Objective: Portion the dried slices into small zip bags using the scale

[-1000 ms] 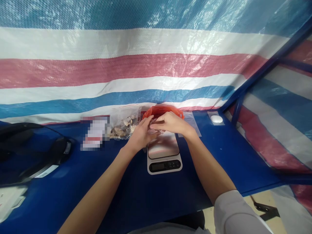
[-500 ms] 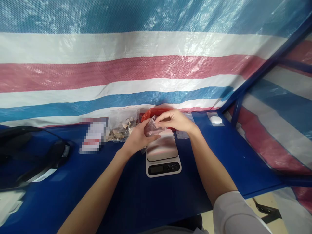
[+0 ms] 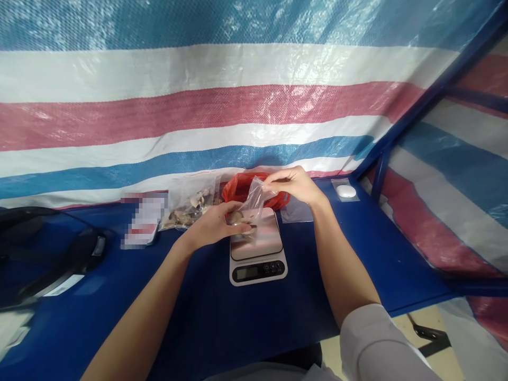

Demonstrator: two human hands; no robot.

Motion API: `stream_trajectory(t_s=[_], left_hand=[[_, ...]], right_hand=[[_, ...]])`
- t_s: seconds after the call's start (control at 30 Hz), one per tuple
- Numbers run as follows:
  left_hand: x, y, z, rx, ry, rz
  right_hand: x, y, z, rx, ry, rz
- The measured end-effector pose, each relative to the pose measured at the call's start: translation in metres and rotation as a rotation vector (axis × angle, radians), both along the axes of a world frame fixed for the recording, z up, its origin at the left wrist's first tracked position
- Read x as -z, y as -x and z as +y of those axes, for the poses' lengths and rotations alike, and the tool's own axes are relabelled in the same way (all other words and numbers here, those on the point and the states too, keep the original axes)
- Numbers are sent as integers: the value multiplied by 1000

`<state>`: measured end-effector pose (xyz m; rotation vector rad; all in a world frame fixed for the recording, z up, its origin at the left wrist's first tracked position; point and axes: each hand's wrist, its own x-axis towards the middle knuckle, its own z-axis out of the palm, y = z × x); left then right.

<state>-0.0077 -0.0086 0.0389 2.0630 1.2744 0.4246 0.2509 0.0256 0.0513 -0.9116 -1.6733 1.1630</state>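
Woven plastic sheeting (image 3: 222,106), striped blue, white and red, hangs creased and glossy behind a smooth blue desk (image 3: 357,254). Near the back edge, a soft, see-through bag (image 3: 256,198) with a few pale, brownish pieces in its lower part is held up over a scale (image 3: 257,275); whether its bottom touches the scale's shiny, round-cornered metal plate is hard to tell. Fingers of the left hand (image 3: 210,227) are curled round the bag's filled lower part, thumb in front, with little gap between. Those of the right hand (image 3: 297,185) are pinched together on its thin, wrinkled upper edge, drawing the film into a slanting fold.

White plastic rims the scale, with a glossy dark strip of display and buttons along the front. Just behind sits a crumpled, thin red bag (image 3: 234,185), its mouth gaping. To the left lies a larger clear bag (image 3: 186,209) of curled, leathery-looking tan and brown pieces. Right of the scale, a flat transparent sleeve (image 3: 297,212) rests on the desk, and farther right lies a smooth white oval object (image 3: 346,191).
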Motion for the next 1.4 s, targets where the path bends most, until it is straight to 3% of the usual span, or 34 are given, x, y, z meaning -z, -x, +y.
stream_trajectory(t_s=[0.4,0.6,0.77,0.97,1.23,1.4], left_hand=[[13,-21,-1,-5,-4,-130],[17,-36,0,0,144,-251],[24,-37,2,-26,102,-256],[20,-26,-1,-81,37,-247],[17,-14,-3,-265,133,-566],[2,-8,2,-303,100,-508]], right_hand=[[7,1,5,-8,-11,82],[4,7,3,-3,-27,121],[4,6,3,-10,1,138],[7,-2,5,-5,45,161],[15,-14,7,-16,139,186],[29,-14,12,-25,279,192]])
